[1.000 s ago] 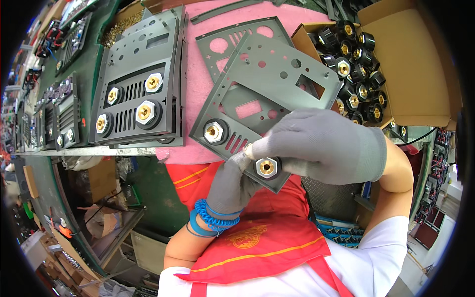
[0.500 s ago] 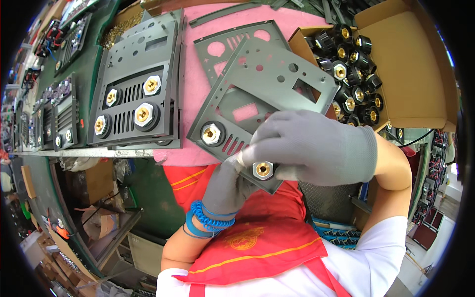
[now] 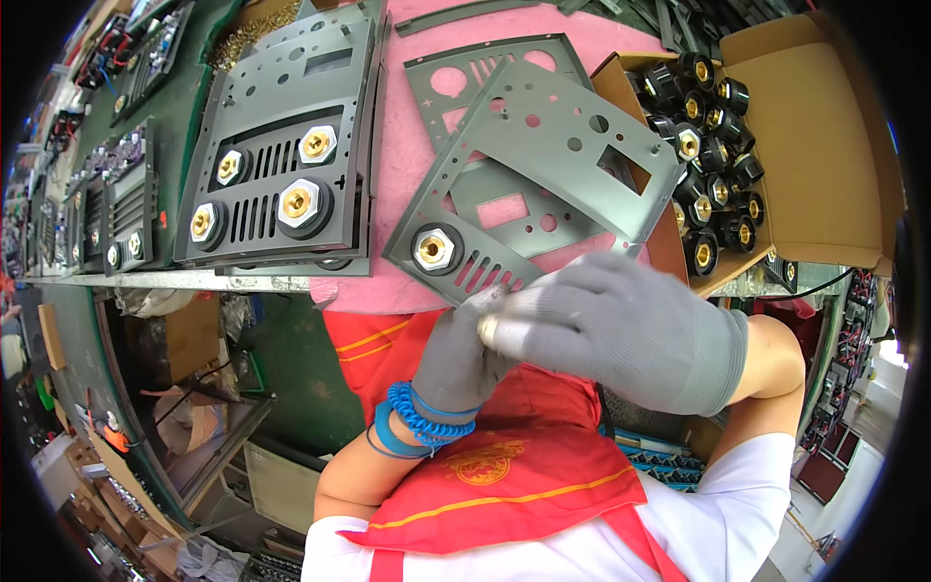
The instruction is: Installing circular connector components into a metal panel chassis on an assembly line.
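Observation:
A bent grey metal panel lies tilted over the table's front edge. One black socket with a silver hex nut and brass core sits in it beside a row of slots. My left hand, in a grey glove, is closed on the panel's near edge, its fingers partly hidden. My right hand, also gloved, lies over the panel's near corner. Its fingers are curled together, slightly blurred, close to the left fingertips; what they pinch is hidden beneath them, as is the corner's second socket.
On the left stands a stack of similar panels fitted with sockets. Another flat panel lies under mine on the pink mat. An open cardboard box of black sockets stands at the right. Circuit boards line the far left.
My right hand has moved down and now covers the near-corner socket, which showed earlier. In the picture the panel, stack and box sit slightly farther right; the stack and panel also sit higher.

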`<state>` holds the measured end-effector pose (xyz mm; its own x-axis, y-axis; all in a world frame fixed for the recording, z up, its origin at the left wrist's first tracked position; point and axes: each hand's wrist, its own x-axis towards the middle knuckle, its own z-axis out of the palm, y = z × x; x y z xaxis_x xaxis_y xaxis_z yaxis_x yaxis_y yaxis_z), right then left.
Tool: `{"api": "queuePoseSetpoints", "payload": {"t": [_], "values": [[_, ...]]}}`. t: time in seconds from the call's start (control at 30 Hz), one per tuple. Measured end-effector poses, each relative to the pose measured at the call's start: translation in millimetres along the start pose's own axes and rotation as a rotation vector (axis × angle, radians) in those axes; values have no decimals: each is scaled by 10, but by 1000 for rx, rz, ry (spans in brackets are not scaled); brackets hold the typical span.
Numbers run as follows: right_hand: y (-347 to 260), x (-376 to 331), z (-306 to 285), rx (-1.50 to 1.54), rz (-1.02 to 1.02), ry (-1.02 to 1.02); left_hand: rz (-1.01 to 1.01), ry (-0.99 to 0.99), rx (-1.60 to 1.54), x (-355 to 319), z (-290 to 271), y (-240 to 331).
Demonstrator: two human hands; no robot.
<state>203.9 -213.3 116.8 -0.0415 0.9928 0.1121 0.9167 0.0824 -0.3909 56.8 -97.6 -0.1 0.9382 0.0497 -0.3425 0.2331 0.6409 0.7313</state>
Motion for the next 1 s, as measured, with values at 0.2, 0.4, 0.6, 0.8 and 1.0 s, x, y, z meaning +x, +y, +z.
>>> {"api": "queuePoseSetpoints", "payload": {"t": [0.2,0.4,0.6,0.8,1.0], "values": [[-60,-26,-158,246,292,-238,-39,41,-318,-31,125,80],[-57,-111,-54,206,198,-84,-66,168,85,-51,152,65],[-249,-147,-7,131,268,244,436,239,360,-148,469,416],[-391,205,-93,0,164,569,761,284,432,-133,482,751],[-318,846,-348,391,413,329,901,295,399,-219,281,1309]]}}
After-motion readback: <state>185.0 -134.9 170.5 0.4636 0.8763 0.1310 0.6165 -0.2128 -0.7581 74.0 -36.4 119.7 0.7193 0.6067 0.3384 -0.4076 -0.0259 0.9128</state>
